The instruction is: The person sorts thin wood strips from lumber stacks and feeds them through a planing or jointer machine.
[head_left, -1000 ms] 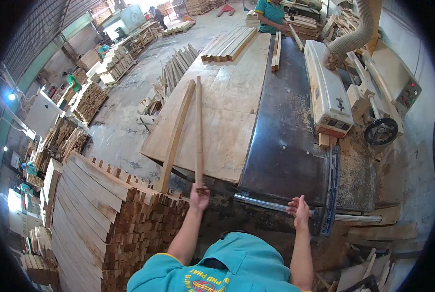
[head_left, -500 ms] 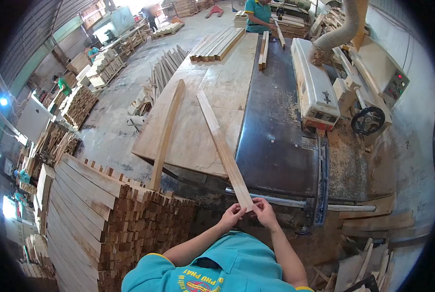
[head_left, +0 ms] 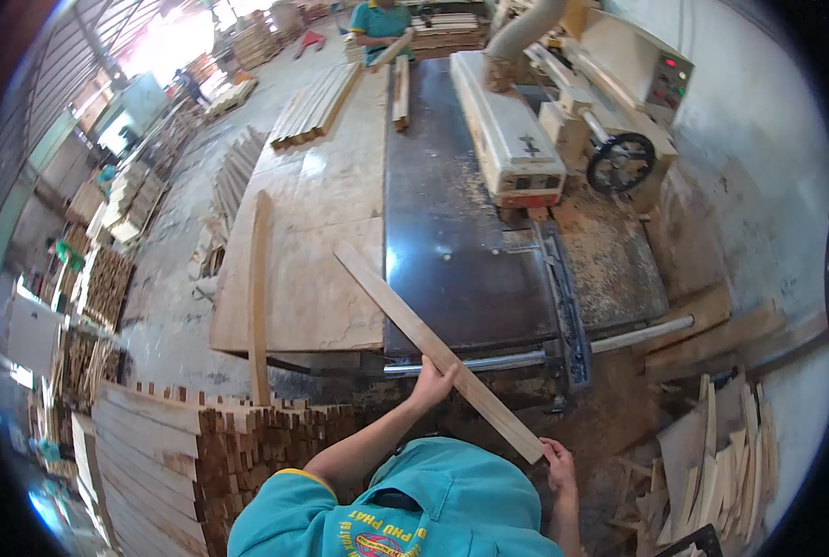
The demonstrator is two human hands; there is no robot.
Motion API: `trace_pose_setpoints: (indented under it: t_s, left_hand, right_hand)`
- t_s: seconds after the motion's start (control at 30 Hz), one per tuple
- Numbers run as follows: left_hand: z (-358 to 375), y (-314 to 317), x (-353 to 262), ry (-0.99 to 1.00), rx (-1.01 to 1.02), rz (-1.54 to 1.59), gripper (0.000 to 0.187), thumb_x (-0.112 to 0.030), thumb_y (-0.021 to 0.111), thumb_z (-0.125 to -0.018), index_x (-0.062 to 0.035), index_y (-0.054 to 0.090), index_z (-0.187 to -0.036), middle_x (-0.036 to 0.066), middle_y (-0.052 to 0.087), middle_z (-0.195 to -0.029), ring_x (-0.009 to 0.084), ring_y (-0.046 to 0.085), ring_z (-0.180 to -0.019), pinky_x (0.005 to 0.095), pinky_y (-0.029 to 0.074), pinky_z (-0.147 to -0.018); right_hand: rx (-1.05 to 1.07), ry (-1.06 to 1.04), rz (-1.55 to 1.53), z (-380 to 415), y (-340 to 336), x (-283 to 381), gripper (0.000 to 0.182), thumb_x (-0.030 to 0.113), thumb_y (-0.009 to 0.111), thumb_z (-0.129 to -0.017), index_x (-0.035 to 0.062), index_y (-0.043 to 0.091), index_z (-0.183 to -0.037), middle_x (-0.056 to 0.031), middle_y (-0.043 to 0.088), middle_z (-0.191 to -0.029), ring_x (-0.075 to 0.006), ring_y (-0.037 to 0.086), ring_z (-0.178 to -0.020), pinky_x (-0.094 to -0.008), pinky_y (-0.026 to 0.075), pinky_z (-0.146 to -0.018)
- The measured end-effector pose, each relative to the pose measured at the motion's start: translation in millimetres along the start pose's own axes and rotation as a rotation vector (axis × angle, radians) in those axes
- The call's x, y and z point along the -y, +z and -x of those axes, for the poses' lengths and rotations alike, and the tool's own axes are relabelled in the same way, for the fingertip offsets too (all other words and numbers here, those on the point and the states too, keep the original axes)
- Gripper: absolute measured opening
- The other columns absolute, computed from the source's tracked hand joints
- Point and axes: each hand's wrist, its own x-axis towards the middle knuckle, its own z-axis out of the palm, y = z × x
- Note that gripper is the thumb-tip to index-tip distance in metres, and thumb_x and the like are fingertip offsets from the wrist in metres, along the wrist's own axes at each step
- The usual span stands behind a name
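A long wooden board (head_left: 403,317) slants from the plywood tabletop down to the right, across the table's front edge. My left hand (head_left: 435,382) grips it near its middle, from the left side. At its lower end, my right hand (head_left: 557,460) holds the tip between thumb and fingers. Another long strip of wood (head_left: 259,288) lies further left, reaching from the plywood table (head_left: 314,209) to the stack of cut pieces (head_left: 275,432).
A saw machine (head_left: 507,130) with a black handwheel (head_left: 621,162) stands at the right of the dark metal table (head_left: 461,302). A co-worker (head_left: 380,23) holds wood at the far end. Offcuts (head_left: 725,455) lie at the lower right. Bundled strips (head_left: 317,104) rest on the plywood.
The board has moved down and right between my hands. My left hand has moved up to the board's middle, and my right hand has gone down and right. The view has shifted to the right.
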Motion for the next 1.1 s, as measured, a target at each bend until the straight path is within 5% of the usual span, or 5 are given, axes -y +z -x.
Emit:
trace_pose_setpoints:
  t_s: [0.33, 0.4, 0.53, 0.7, 1.1]
  left_hand:
    - [21, 99, -49, 0.031, 0.374, -0.167, 0.063, -0.02, 0.064, -0.098, 0.0068, 0.029, -0.143, 0.028, 0.064, -0.123, 0.0382, 0.067, -0.112, 0.0433, 0.055, -0.092]
    - [15, 116, -48, 0.075, 0.486, -0.165, 0.081, -0.028, 0.063, -0.099, 0.0078, 0.015, -0.154, 0.027, 0.065, -0.116, 0.0368, 0.066, -0.107, 0.0443, 0.053, -0.091]
    - [6, 151, -47, 0.125, 0.56, -0.199, 0.084, -0.023, 0.062, -0.1, 0.0068, 0.008, -0.157, 0.031, 0.055, -0.135, 0.0402, 0.06, -0.121, 0.0443, 0.051, -0.098]
    - [-1, 187, -42, 0.242, 0.567, -0.166, 0.086, -0.023, 0.061, -0.1, 0.0094, 0.004, -0.156, 0.033, 0.045, -0.144, 0.0422, 0.054, -0.128, 0.0441, 0.048, -0.103]
    - [-40, 215, -61, 0.288, 0.341, -0.414, 0.092, -0.03, 0.069, -0.093, 0.0194, 0.015, -0.15, 0.031, 0.055, -0.126, 0.0431, 0.056, -0.116, 0.0448, 0.047, -0.1]
  right_hand:
    - [-0.286, 0.063, -0.209, 117, -45, -69, 0.036, 0.014, 0.065, -0.1, -0.0018, 0.059, -0.132, -0.0116, 0.067, -0.122, -0.0216, 0.067, -0.106, -0.0359, 0.057, -0.088]
    - [-0.312, 0.052, -0.257, 125, -43, -74, 0.039, 0.015, 0.066, -0.1, -0.003, 0.058, -0.133, -0.0133, 0.067, -0.123, -0.0223, 0.067, -0.107, -0.0364, 0.058, -0.088]
    - [-0.369, -0.006, -0.282, 132, -38, -74, 0.041, 0.015, 0.065, -0.101, -0.0055, 0.055, -0.135, -0.0155, 0.066, -0.124, -0.0247, 0.068, -0.107, -0.0377, 0.059, -0.088]
    - [-0.385, -0.083, -0.276, 129, -46, -74, 0.04, 0.013, 0.062, -0.101, -0.0057, 0.054, -0.136, -0.0163, 0.066, -0.124, -0.0257, 0.068, -0.107, -0.0386, 0.059, -0.087]
    - [-0.394, -0.071, -0.3, 94, -39, -46, 0.048, 0.011, 0.066, -0.099, -0.0001, 0.052, -0.142, -0.0152, 0.063, -0.127, -0.0245, 0.066, -0.109, -0.0399, 0.059, -0.089]
